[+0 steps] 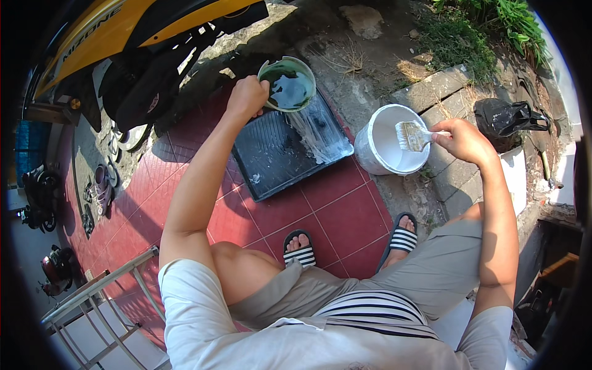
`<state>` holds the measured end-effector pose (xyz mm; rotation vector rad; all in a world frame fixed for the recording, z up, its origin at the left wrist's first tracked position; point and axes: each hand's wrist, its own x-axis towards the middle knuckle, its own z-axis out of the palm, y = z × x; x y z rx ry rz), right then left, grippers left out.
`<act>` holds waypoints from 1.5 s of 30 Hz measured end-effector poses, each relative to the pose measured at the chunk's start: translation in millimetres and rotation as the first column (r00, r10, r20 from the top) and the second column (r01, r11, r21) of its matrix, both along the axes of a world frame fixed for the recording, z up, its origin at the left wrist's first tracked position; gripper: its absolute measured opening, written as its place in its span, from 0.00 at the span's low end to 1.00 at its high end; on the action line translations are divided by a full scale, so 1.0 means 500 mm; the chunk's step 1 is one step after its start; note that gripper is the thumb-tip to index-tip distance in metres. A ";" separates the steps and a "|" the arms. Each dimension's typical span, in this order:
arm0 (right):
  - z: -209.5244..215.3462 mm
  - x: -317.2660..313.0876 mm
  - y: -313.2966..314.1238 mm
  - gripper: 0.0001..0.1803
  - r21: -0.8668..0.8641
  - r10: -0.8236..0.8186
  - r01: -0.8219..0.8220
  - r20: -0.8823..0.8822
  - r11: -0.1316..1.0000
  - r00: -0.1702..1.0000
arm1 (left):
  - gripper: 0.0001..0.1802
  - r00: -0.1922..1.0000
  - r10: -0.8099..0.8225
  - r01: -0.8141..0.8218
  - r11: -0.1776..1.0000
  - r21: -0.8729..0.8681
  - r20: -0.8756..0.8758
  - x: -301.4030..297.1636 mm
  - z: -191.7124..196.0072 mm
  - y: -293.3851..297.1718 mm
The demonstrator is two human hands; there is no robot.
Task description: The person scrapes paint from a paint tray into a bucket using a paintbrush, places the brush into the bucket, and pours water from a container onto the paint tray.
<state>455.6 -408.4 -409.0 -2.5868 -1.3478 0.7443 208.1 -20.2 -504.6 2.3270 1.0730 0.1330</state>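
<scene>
My left hand [248,97] is closed round the handle of a green water dipper [313,86], which holds dark, shiny liquid. The dipper hangs over the far edge of a black paint tray [274,157], whose ribbed surface is smeared with white paint, mostly on its right side. In my right hand [461,143] is a paintbrush [411,137], gripped by its handle. Its white-coated bristles point left, over the mouth of a white bucket [370,154]. Whether the brush touches the bucket's rim I cannot tell. The bucket stands upright just right of the tray.
Red floor tiles [345,216] lie under the tray and my sandalled feet. A yellow and black motorbike [142,37] stands at the far left. Paving blocks [456,160] and a black plastic bag [505,117] are at the right. A metal ladder-like frame [117,290] is at the near left.
</scene>
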 end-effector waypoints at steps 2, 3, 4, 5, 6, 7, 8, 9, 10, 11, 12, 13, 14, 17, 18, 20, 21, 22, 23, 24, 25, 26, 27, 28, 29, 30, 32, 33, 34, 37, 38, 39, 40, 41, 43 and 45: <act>0.000 0.001 -0.002 0.15 0.006 0.001 -0.001 0.001 1.000 1.000 | 0.23 1.000 0.003 -0.003 1.000 0.001 0.011 0.003 0.002 -0.002; -0.002 0.001 -0.003 0.15 0.010 -0.001 0.001 0.000 1.000 1.000 | 0.23 1.000 0.007 -0.007 1.000 0.004 0.017 0.003 0.004 -0.002; -0.004 0.001 -0.002 0.15 0.014 -0.003 0.003 -0.001 1.000 1.000 | 0.23 1.000 0.008 -0.008 1.000 0.005 0.016 0.002 0.005 -0.002; -0.005 0.000 -0.002 0.15 0.015 -0.002 0.002 -0.002 1.000 1.000 | 0.24 1.000 -0.007 0.006 0.999 0.043 0.016 0.001 0.006 -0.003; -0.004 0.000 -0.002 0.15 0.011 -0.011 0.011 -0.002 1.000 1.000 | 0.24 1.000 -0.023 0.022 0.997 0.079 0.018 0.002 0.006 -0.003; -0.004 0.000 -0.002 0.15 0.007 -0.019 0.019 -0.002 1.000 1.000 | 0.24 1.000 -0.024 0.022 0.997 0.078 0.019 0.003 0.007 -0.003; -0.003 0.001 -0.003 0.15 0.007 -0.020 0.020 0.000 1.000 1.000 | 0.24 1.000 -0.017 0.016 0.998 0.057 0.022 0.004 0.007 -0.003; -0.002 0.001 -0.004 0.15 0.005 -0.016 0.016 0.003 1.000 1.000 | 0.24 1.000 -0.011 0.010 0.999 0.036 0.024 0.005 0.008 -0.002; -0.002 0.002 -0.005 0.15 0.003 -0.012 0.012 0.005 1.000 1.000 | 0.24 1.000 -0.012 0.011 0.999 0.035 0.025 0.006 0.010 -0.001; 0.000 0.001 -0.005 0.15 0.002 -0.014 0.014 0.007 1.000 1.000 | 0.24 1.000 -0.007 0.007 1.000 -0.018 0.013 0.007 0.012 0.002; 0.002 -0.002 -0.003 0.15 0.000 -0.015 0.015 0.009 1.000 1.000 | 0.24 1.000 -0.001 0.000 0.998 -0.069 -0.002 0.006 0.013 0.008; 0.002 -0.003 -0.002 0.15 -0.003 -0.016 0.016 0.012 1.000 1.000 | 0.24 1.000 0.000 0.000 0.998 -0.068 -0.002 0.004 0.011 0.014; 0.000 -0.002 -0.003 0.15 -0.002 -0.016 0.016 0.012 1.000 1.000 | 0.24 1.000 0.000 0.001 0.991 -0.130 0.005 0.001 0.007 0.021; -0.001 0.001 -0.004 0.15 -0.006 0.003 -0.003 0.025 1.000 1.000 | 0.25 0.999 -0.001 0.012 0.970 -0.243 0.049 -0.005 -0.013 0.052; 0.001 0.001 -0.003 0.16 -0.024 -0.010 0.010 0.006 1.000 1.000 | 0.25 0.997 0.000 0.024 0.955 -0.295 0.081 -0.004 -0.016 0.057; 0.003 0.001 0.000 0.17 -0.044 -0.023 0.022 -0.013 0.999 1.000 | 0.25 0.994 0.026 0.011 0.945 -0.326 0.108 -0.004 -0.023 0.067; 0.004 -0.002 0.002 0.17 -0.037 -0.024 0.023 -0.019 0.999 1.000 | 0.25 0.990 0.056 -0.006 0.936 -0.352 0.133 -0.008 -0.025 0.075; 0.005 -0.005 0.005 0.17 -0.030 -0.024 0.024 -0.025 0.999 0.999 | 0.24 0.989 0.071 -0.015 0.923 -0.384 0.132 -0.010 -0.026 0.086; 0.004 -0.005 0.003 0.17 -0.029 -0.019 0.018 -0.027 0.999 0.999 | 0.24 0.989 0.076 -0.021 0.923 -0.383 0.129 -0.007 -0.031 0.093; 0.002 -0.004 0.001 0.17 -0.031 -0.023 0.022 -0.034 0.999 0.999 | 0.24 0.980 0.118 -0.046 0.917 -0.396 0.160 -0.007 -0.034 0.099; 0.002 -0.004 0.001 0.17 -0.034 -0.027 0.026 -0.041 0.999 0.999 | 0.24 0.969 0.160 -0.070 0.910 -0.409 0.190 -0.006 -0.033 0.105; 0.008 -0.006 0.001 0.17 -0.046 -0.040 0.038 -0.050 0.998 0.998 | 0.24 0.967 0.171 -0.073 0.895 -0.440 0.189 0.001 -0.040 0.118; 0.012 -0.010 0.002 0.17 -0.041 -0.029 0.026 -0.057 0.999 0.998 | 0.24 0.966 0.181 -0.086 0.897 -0.434 0.183 0.003 -0.046 0.127; 0.014 -0.013 0.002 0.16 -0.025 -0.026 0.025 -0.056 0.999 0.998 | 0.23 0.948 0.231 -0.105 0.877 -0.468 0.219 0.003 -0.053 0.137; 0.014 -0.015 0.003 0.16 -0.009 -0.024 0.024 -0.054 1.000 0.998 | 0.23 0.926 0.279 -0.121 0.857 -0.502 0.254 0.001 -0.058 0.147; 0.014 -0.014 0.004 0.15 -0.023 -0.017 0.015 -0.056 1.000 0.998 | 0.22 0.912 0.316 -0.150 0.849 -0.507 0.259 0.001 -0.067 0.159; 0.023 -0.022 0.011 0.15 -0.035 -0.035 0.033 -0.058 0.999 0.998 | 0.19 0.891 0.385 -0.205 0.813 -0.545 0.240 0.004 -0.085 0.181; 0.025 -0.024 0.014 0.15 -0.048 -0.058 0.055 -0.057 0.997 0.997 | 0.19 0.867 0.448 -0.253 0.773 -0.581 0.219 0.004 -0.097 0.191; 0.023 -0.023 0.017 0.15 -0.051 -0.057 0.055 -0.051 0.997 0.997 | 0.19 0.866 0.451 -0.257 0.774 -0.579 0.218 0.000 -0.110 0.200; 0.008 -0.011 0.016 0.15 -0.036 -0.030 0.028 -0.063 0.999 0.998 | 0.20 0.821 0.520 -0.307 0.749 -0.587 0.235 -0.003 -0.157 0.226; 0.010 -0.011 0.019 0.15 -0.040 -0.024 0.021 -0.067 0.999 0.997 | 0.20 0.790 0.570 -0.352 0.723 -0.595 0.225 -0.001 -0.176 0.234; 0.009 -0.011 0.022 0.15 -0.048 -0.028 0.025 -0.067 0.999 0.997 | 0.20 0.758 0.618 -0.397 0.692 -0.604 0.210 0.003 -0.189 0.238; 0.007 -0.010 0.025 0.15 -0.050 -0.033 0.029 -0.080 0.998 0.996 | 0.21 0.741 0.642 -0.420 0.673 -0.609 0.197 0.004 -0.204 0.240; 0.004 -0.009 0.028 0.15 -0.053 -0.038 0.033 -0.093 0.998 0.995 | 0.21 0.745 0.640 -0.418 0.669 -0.615 0.190 0.008 -0.218 0.245; 0.005 -0.010 0.037 0.15 -0.073 -0.048 0.041 -0.094 0.997 0.994 | 0.20 0.711 0.680 -0.451 0.635 -0.627 0.177 0.007 -0.247 0.255; 0.006 -0.009 0.045 0.15 -0.097 -0.061 0.052 -0.092 0.994 0.994 | 0.21 0.706 0.690 -0.463 0.622 -0.632 0.162 0.010 -0.273 0.270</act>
